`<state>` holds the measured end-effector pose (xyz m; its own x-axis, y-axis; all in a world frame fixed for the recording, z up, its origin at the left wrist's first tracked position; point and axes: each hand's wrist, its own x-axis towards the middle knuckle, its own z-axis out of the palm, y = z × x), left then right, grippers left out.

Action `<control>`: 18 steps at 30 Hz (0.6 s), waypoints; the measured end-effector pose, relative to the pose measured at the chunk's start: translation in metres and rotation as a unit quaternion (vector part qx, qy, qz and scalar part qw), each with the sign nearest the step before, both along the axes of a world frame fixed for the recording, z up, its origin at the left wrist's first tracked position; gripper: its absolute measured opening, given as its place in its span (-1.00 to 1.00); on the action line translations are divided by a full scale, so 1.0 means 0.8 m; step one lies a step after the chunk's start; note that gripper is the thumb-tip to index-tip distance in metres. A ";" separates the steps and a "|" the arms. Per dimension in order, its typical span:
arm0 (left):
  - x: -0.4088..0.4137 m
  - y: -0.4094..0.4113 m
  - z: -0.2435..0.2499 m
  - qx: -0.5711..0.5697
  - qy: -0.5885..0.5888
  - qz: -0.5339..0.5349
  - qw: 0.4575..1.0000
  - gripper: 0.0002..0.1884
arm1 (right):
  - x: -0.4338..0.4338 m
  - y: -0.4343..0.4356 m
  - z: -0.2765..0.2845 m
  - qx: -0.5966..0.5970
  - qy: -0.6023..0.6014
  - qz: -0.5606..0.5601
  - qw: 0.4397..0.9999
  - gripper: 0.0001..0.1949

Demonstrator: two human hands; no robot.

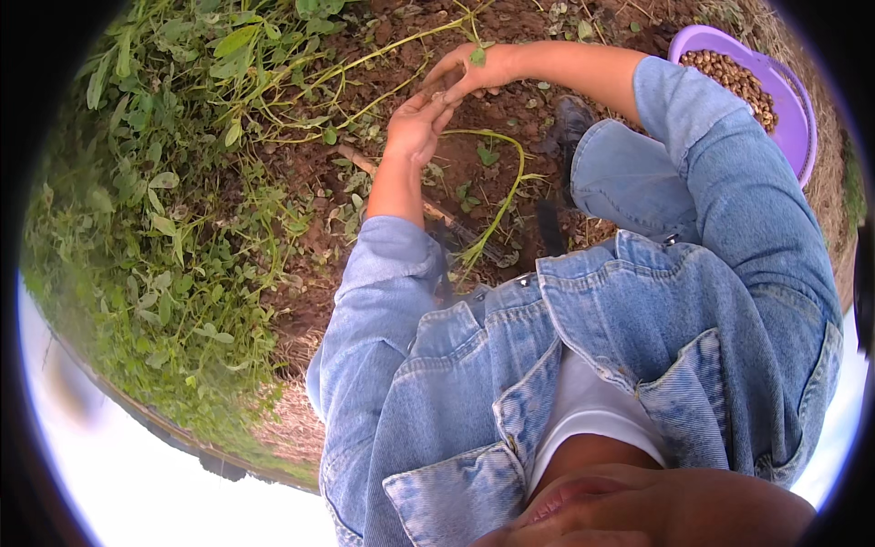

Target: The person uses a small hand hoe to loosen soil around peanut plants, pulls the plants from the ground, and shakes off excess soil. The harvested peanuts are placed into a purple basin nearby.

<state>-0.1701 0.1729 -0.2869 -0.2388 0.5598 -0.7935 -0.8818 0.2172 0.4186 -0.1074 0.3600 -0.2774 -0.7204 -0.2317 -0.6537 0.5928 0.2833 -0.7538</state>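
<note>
My left hand [415,130] and my right hand [475,72] meet at their fingertips over the soil. Between the fingertips is a small pale thing [438,97], perhaps a pod; fingers partly cover it. A green leaf [477,56] lies in front of my right hand. Long yellow-green plant stems [383,51] run from the left towards both hands. Below them, a bent green stem [517,154] curves down towards my jacket. A wooden stick or handle [437,210] lies on the ground, partly behind my left forearm.
At the upper right stands a purple plastic basket [786,102] with many small brown pods [735,78] in it. Dense leafy plants [150,225] cover the left side. Reddish-brown soil [301,171] with scattered leaves lies before me. A dark shoe [571,130] shows beside my denim trouser leg [632,178].
</note>
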 end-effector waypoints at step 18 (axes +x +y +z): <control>-0.018 -0.043 -0.030 -0.105 0.391 -0.346 0.846 -0.60 | 0.017 0.008 -0.014 0.041 -0.026 0.031 0.998 -0.63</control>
